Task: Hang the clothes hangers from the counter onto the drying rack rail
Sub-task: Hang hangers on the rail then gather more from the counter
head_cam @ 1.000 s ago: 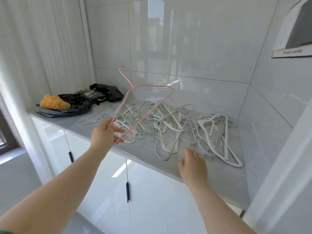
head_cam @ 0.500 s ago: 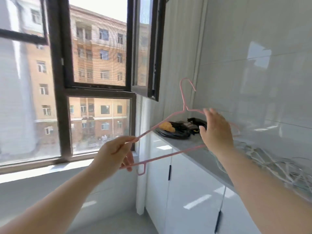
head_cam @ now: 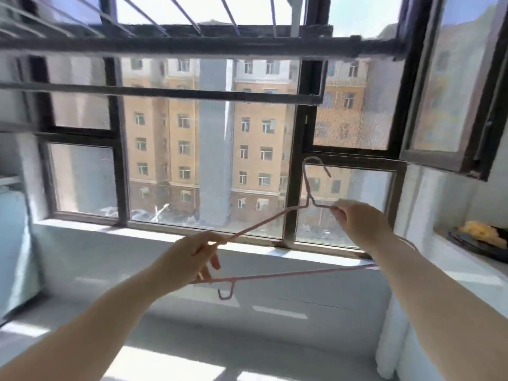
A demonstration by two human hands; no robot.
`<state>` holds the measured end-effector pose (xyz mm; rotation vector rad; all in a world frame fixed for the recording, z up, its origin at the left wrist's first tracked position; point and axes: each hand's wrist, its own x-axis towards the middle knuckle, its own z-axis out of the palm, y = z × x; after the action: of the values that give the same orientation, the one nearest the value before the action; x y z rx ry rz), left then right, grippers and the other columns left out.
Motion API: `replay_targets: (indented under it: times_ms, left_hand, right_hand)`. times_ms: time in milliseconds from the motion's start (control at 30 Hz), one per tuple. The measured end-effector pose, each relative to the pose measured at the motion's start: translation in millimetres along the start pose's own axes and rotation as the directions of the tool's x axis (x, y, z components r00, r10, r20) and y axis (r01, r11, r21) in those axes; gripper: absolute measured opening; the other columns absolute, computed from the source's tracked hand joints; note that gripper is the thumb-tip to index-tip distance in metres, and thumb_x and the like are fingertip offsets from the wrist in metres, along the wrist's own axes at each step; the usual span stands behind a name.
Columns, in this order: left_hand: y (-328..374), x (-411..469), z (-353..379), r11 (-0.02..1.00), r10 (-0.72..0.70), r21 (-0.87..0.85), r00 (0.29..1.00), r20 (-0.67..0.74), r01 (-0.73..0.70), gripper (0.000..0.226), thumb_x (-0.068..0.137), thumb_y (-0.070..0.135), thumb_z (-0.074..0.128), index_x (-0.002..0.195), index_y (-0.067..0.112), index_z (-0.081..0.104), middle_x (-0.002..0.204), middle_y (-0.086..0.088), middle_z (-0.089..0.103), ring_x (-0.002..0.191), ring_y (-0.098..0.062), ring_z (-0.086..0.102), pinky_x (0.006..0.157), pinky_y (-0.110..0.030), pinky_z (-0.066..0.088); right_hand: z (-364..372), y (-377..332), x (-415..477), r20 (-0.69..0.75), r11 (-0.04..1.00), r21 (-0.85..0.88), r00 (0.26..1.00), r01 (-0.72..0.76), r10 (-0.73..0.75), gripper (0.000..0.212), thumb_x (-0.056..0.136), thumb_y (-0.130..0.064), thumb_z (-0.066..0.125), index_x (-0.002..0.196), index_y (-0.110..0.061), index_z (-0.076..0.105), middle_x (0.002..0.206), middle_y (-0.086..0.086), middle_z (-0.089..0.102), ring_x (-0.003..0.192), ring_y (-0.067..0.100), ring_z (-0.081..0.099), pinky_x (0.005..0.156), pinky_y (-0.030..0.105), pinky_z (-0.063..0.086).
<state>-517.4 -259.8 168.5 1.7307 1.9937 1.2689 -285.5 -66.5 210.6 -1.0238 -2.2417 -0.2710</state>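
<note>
A thin pink wire hanger (head_cam: 275,274) is held upright in front of the window, its hook (head_cam: 316,165) pointing up. My left hand (head_cam: 192,254) pinches its left corner. My right hand (head_cam: 360,221) grips the shoulder wire just right of the neck. The dark drying rack rail (head_cam: 178,92) runs across the view well above the hook, with a thicker bar (head_cam: 192,48) and thin lines higher up. The counter with the other hangers is out of view except for its left end (head_cam: 467,254).
A dark-framed window (head_cam: 295,160) fills the middle, with an opened sash (head_cam: 453,86) jutting in at the upper right. A white sill (head_cam: 137,243) runs below it. On the counter end sit a black bag and an orange object (head_cam: 478,229).
The view has swung from the counter to the window and up. The pink hanger came along, my right hand took hold of it, and the rack rail has come into sight overhead.
</note>
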Motion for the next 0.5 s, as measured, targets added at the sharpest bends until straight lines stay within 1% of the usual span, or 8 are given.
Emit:
replay_targets:
  times_ms: [100, 167, 200, 267, 333, 433, 500]
  left_hand:
    - [-31, -27, -45, 0.985, -0.031, 0.169, 0.997, -0.068, 0.042, 0.018, 0.092, 0.016, 0.046, 0.087, 0.034, 0.049, 0.072, 0.012, 0.062, 0.048, 0.002, 0.061, 0.046, -0.009, 0.044]
    - [-49, -43, -74, 0.964, -0.060, 0.247, 0.987, -0.151, 0.096, 0.014, 0.092, 0.020, 0.046, 0.099, 0.031, 0.050, 0.074, 0.017, 0.060, 0.048, 0.003, 0.061, 0.049, -0.009, 0.043]
    - [-57, -50, -89, 0.953, -0.080, 0.271, 0.973, -0.214, 0.138, 0.017, 0.092, 0.022, 0.046, 0.105, 0.030, 0.051, 0.074, 0.018, 0.060, 0.048, 0.002, 0.060, 0.051, -0.011, 0.043]
    - [-72, -63, -118, 0.926, -0.124, 0.299, 0.932, -0.340, 0.232, 0.022, 0.092, 0.023, 0.047, 0.113, 0.028, 0.051, 0.077, 0.017, 0.059, 0.051, 0.000, 0.059, 0.054, -0.015, 0.042]
    - [-87, -77, -148, 0.887, -0.156, 0.334, 0.887, -0.435, 0.319, 0.023, 0.092, 0.022, 0.047, 0.114, 0.026, 0.051, 0.080, 0.015, 0.060, 0.056, -0.006, 0.062, 0.059, -0.020, 0.046]
    - [-109, -94, -200, 0.800, -0.178, 0.398, 0.810, -0.559, 0.450, 0.023, 0.093, 0.019, 0.044, 0.114, 0.025, 0.051, 0.086, 0.011, 0.062, 0.070, -0.015, 0.065, 0.071, -0.027, 0.050]
    - [-126, -100, -237, 0.730, -0.176, 0.439, 0.764, -0.620, 0.524, 0.024, 0.093, 0.019, 0.042, 0.116, 0.024, 0.051, 0.093, 0.008, 0.066, 0.079, -0.019, 0.065, 0.076, -0.033, 0.052]
  right_hand:
    - [26, -75, 29, -0.002, 0.987, 0.061, 0.989, 0.146, -0.146, 0.027, 0.097, -0.025, 0.040, 0.107, -0.011, 0.061, 0.103, 0.009, 0.067, 0.092, 0.030, 0.061, 0.067, 0.028, 0.036]
    - [42, -131, 49, -0.009, 0.961, 0.098, 0.966, 0.259, -0.259, 0.028, 0.096, -0.027, 0.040, 0.108, -0.012, 0.060, 0.105, 0.008, 0.066, 0.092, 0.030, 0.062, 0.067, 0.030, 0.039]
    - [50, -160, 59, -0.023, 0.943, 0.116, 0.950, 0.313, -0.312, 0.028, 0.096, -0.028, 0.039, 0.107, -0.013, 0.060, 0.105, 0.008, 0.066, 0.092, 0.029, 0.062, 0.066, 0.030, 0.039]
    - [66, -216, 75, -0.067, 0.895, 0.173, 0.912, 0.411, -0.406, 0.028, 0.096, -0.028, 0.039, 0.106, -0.013, 0.061, 0.105, 0.008, 0.066, 0.091, 0.029, 0.062, 0.064, 0.029, 0.036]
    - [82, -272, 85, -0.101, 0.835, 0.255, 0.872, 0.487, -0.478, 0.027, 0.096, -0.027, 0.040, 0.105, -0.013, 0.061, 0.105, 0.008, 0.067, 0.090, 0.030, 0.062, 0.062, 0.028, 0.034]
    - [105, -353, 95, -0.122, 0.745, 0.356, 0.819, 0.564, -0.561, 0.028, 0.096, -0.027, 0.039, 0.106, -0.013, 0.062, 0.107, 0.007, 0.066, 0.094, 0.029, 0.061, 0.064, 0.028, 0.035]
    - [118, -403, 107, -0.133, 0.698, 0.410, 0.795, 0.588, -0.592, 0.028, 0.097, -0.028, 0.039, 0.106, -0.014, 0.061, 0.108, 0.007, 0.066, 0.094, 0.028, 0.060, 0.064, 0.028, 0.035]
